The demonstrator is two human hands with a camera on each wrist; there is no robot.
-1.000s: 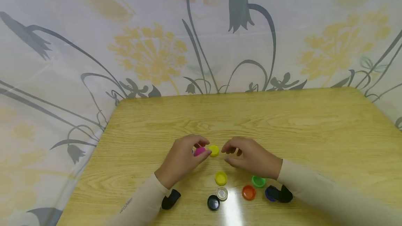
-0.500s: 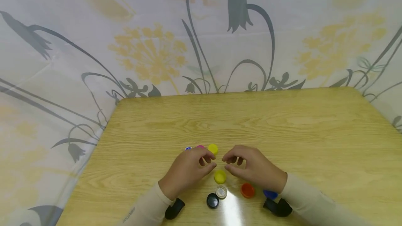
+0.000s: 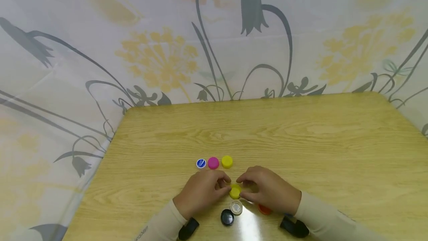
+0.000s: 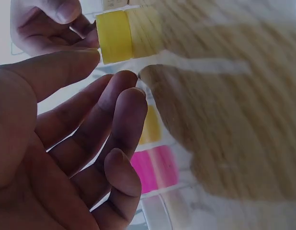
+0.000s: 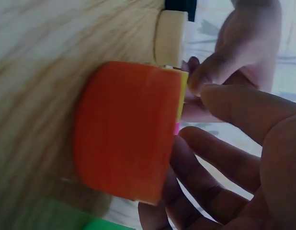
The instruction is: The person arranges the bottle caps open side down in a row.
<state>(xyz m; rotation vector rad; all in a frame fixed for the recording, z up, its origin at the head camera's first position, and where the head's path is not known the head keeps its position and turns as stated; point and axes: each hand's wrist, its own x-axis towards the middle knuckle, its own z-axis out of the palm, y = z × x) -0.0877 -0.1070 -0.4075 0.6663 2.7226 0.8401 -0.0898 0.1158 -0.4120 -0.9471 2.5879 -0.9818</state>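
A yellow bottle cap lies on the wooden table between both hands. My left hand is at its left side, thumb tip right at the cap's edge, fingers loosely bent. From the other side my right hand comes close, thumb and fingers apart. In the left wrist view the same yellow cap stands just past the thumb. An orange-red cap fills the middle of the right wrist view, beside the fingers; in the head view the right hand partly covers it. A cream cap and a black cap sit just nearer.
Behind the hands is a row: a white cap with a blue print, a pink cap and another yellow cap. A green cap shows low in the right wrist view. Patterned cloth rises behind the table.
Both hands have come nearer the body, from beside the back row down to the middle yellow cap. The back row is uncovered now; the green cap has become hidden in the head view.
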